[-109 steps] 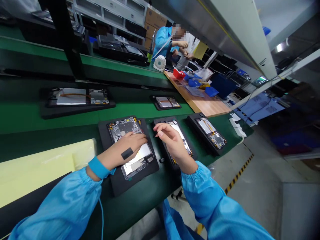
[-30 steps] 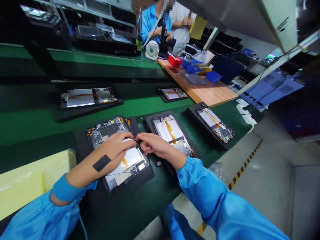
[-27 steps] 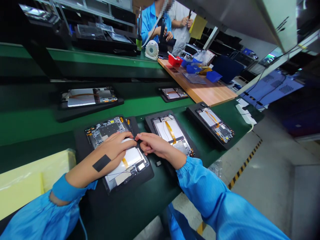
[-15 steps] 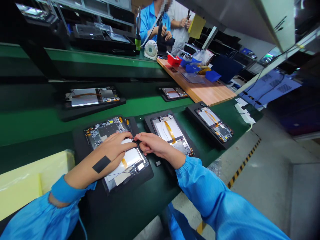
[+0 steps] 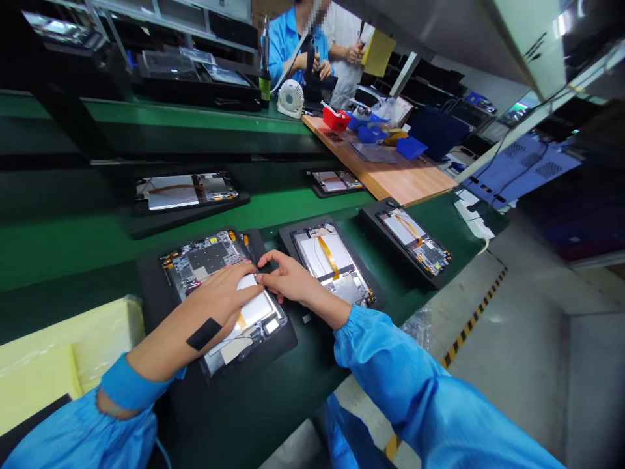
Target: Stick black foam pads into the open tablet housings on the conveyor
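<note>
An opened tablet (image 5: 254,306), with its white battery and circuit board exposed, lies on a black foam pad (image 5: 286,342) in front of me. My left hand (image 5: 222,296) rests flat across its middle, fingers stretched toward the right edge and covering part of the battery. A black rectangular patch (image 5: 204,334) sits on the back of that hand. At the tablet's right edge is my right hand (image 5: 288,279), its thumb and index finger apart in a C shape close to the left fingertips. The other right fingers are curled. I see nothing held between them.
More opened tablets on black pads stand to the right: one beside me (image 5: 322,254), another farther off (image 5: 415,241). Two others lie behind, a left one (image 5: 180,191) and a right one (image 5: 336,181). Yellow wrapped sheets (image 5: 73,345) lie left. Two people stand beyond a white fan (image 5: 290,98).
My right thumb and index finger have spread apart from a closer pinch at the tablet's edge. My left hand has stayed flat on the tablet, with its fingers slightly shifted.
</note>
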`<state>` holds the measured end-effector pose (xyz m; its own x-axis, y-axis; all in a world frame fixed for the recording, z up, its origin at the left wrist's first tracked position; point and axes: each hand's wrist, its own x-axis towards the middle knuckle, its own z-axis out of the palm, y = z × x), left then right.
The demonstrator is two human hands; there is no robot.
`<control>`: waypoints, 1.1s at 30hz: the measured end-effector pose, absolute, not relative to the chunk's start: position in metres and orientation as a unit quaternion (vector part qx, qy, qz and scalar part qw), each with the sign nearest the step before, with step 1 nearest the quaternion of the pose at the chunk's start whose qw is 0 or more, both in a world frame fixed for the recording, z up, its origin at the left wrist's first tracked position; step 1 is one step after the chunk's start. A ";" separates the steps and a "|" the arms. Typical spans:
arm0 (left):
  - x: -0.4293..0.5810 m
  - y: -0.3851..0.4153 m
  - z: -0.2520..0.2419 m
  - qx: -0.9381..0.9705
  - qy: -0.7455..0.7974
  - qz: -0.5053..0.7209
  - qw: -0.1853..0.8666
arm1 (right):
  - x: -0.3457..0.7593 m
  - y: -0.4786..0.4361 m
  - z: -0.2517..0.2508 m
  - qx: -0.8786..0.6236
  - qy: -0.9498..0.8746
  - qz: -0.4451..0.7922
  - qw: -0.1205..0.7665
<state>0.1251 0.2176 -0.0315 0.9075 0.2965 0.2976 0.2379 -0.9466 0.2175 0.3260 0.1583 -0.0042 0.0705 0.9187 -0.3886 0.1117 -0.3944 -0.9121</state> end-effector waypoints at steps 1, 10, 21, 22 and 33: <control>0.124 0.218 -0.034 0.972 0.136 0.169 0.093 | 0.326 0.159 -0.007 -0.634 -0.411 0.541 0.369; 0.121 0.228 -0.036 0.940 0.204 0.207 0.180 | 0.323 0.129 -0.008 -0.655 -0.471 0.437 0.398; 0.121 0.231 -0.039 0.973 0.124 0.192 0.027 | 0.321 0.081 0.011 -0.679 -0.651 0.259 0.218; 0.121 0.231 -0.040 0.974 0.129 0.186 0.019 | 0.321 0.079 0.012 -0.680 -0.647 0.260 0.225; 0.095 0.190 -0.033 0.878 0.410 0.245 -0.027 | 0.321 0.094 0.009 -0.722 -0.518 0.351 0.295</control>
